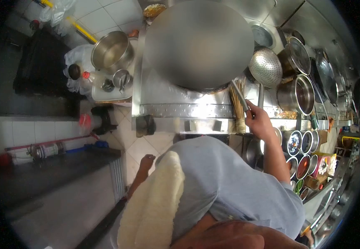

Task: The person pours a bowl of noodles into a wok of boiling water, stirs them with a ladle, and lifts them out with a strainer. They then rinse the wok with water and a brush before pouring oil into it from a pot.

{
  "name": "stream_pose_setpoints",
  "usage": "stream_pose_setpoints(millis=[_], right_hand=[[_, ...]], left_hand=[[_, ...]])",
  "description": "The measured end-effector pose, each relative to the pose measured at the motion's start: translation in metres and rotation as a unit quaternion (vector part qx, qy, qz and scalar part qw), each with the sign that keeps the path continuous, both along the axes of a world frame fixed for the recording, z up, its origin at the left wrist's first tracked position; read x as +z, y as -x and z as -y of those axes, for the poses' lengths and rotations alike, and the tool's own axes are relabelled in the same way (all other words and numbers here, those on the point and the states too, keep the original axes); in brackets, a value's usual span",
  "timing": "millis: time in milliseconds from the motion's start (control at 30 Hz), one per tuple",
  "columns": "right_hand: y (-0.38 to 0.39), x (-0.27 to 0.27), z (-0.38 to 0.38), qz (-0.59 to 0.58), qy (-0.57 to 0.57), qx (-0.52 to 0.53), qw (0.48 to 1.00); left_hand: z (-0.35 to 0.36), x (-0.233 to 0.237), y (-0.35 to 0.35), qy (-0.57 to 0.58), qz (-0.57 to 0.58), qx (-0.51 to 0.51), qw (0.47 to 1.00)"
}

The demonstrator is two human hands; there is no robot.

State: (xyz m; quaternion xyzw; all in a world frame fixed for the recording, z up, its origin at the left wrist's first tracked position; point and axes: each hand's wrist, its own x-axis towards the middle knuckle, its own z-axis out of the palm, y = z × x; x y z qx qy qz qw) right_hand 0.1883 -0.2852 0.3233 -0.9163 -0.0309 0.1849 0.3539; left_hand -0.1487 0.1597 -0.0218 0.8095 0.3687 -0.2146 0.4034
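at the front edge of the stove (175, 110), the right hand (258, 120) is closed in a full fist around a metal handle (240, 94), thumb on top. from the hand that handle runs toward eleven o'clock to the near rim of the wok (200, 41); whether it belongs to the wok or to a ladle lying in it i cannot tell. the wok sits on its burner at eleven o'clock from the hand, its inside too blurred to read.

just beside the fist at nine o'clock a bamboo brush (239, 112) stands against the stove front, untouched. at twelve o'clock a perforated skimmer (266, 66) hangs unused, and at two o'clock stands a steel pot (298, 94). at four o'clock a row of seasoning bowls (300, 143) is near, with contents in several.

the left hand (146, 162) hangs low at eight o'clock, well apart from the stove, fingers curled under; i cannot tell if it holds anything. a pale towel (155, 203) lies over the shoulder below it. far off at ten o'clock a steel bowl (111, 50) sits on a side stand.

as a judgement, the work at the wok looks under way, not finished: the handle is gripped, while brush and skimmer are not in use.
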Motion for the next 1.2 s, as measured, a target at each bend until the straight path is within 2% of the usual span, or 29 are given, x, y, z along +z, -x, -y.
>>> stream_pose_setpoints(millis=[67,100,167,200,300,367,400,433,467,500,533,567,633,667,733,800,900,1000,1067,1100,1167,1200], right_hand=[[-0.006,-0.024,-0.005,0.025,-0.022,0.004,0.999],[-0.008,-0.029,-0.014,0.078,0.062,0.03,0.995],[-0.012,-0.045,-0.027,0.109,0.08,0.03,0.99],[-0.015,-0.052,-0.031,0.14,0.098,0.031,0.985],[-0.023,-0.052,-0.038,0.118,0.065,0.0,0.991],[-0.03,-0.054,-0.038,0.109,0.059,-0.022,0.992],[-0.035,-0.064,-0.032,0.062,-0.005,-0.055,0.997],[-0.038,-0.069,-0.029,0.015,-0.07,-0.088,0.994],[-0.038,-0.062,-0.03,0.016,-0.07,-0.087,0.994],[-0.037,-0.046,-0.031,-0.066,-0.201,-0.101,0.972],[-0.036,-0.031,-0.031,-0.146,-0.327,-0.114,0.927],[-0.034,-0.02,-0.032,-0.146,-0.326,-0.115,0.927],[-0.03,-0.001,-0.031,-0.283,-0.467,-0.169,0.821],[-0.028,0.004,-0.028,-0.282,-0.467,-0.17,0.821],[-0.025,0.009,-0.02,-0.324,-0.532,-0.174,0.763],[-0.017,0.012,-0.016,-0.321,-0.52,-0.186,0.769],[-0.004,0.022,-0.016,-0.291,-0.523,-0.18,0.781],[0.0,0.028,-0.014,-0.257,-0.5,-0.18,0.807],[0.002,0.031,-0.014,-0.194,-0.439,-0.134,0.867],[0.002,0.032,-0.014,-0.193,-0.44,-0.137,0.866],[0.001,0.034,-0.015,-0.123,-0.369,-0.12,0.914],[0.001,0.033,-0.013,-0.122,-0.369,-0.121,0.913]], left_hand=[[0.002,0.004,0.0,0.079,0.005,0.06,0.995],[0.005,0.012,-0.002,0.079,0.005,0.061,0.995],[0.01,0.027,-0.008,0.136,-0.005,0.125,0.983],[0.009,0.024,-0.006,0.135,-0.005,0.126,0.983],[0.011,0.022,-0.002,0.087,0.011,0.089,0.992],[0.014,0.028,-0.003,0.109,-0.061,0.114,0.986],[0.012,0.018,0.005,0.109,-0.061,0.115,0.985],[0.009,-0.003,0.018,0.061,-0.005,0.035,0.998],[0.007,-0.015,0.025,0.011,0.052,-0.045,0.998],[0.007,-0.016,0.026,0.012,0.052,-0.045,0.998],[0.008,-0.016,0.027,0.003,0.048,-0.047,0.998],[0.008,-0.017,0.028,-0.007,0.044,-0.05,0.998],[0.011,-0.002,0.02,-0.002,0.02,-0.028,0.999],[0.013,0.006,0.014,0.001,-0.003,-0.005,1.0],[0.01,-0.003,0.01,-0.001,0.01,0.005,1.0],[0.007,-0.003,0.004,-0.004,0.021,0.017,1.0],[0.005,0.008,-0.004,0.04,-0.032,0.011,0.999],[0.006,0.004,-0.001,0.042,0.011,0.035,0.998],[0.004,-0.003,0.003,0.044,-0.006,0.047,0.998],[0.003,-0.003,0.002,0.044,-0.006,0.045,0.998],[0.001,-0.004,0.001,0.013,-0.029,-0.005,0.999],[0.001,0.002,-0.002,0.012,-0.029,-0.007,0.999]])
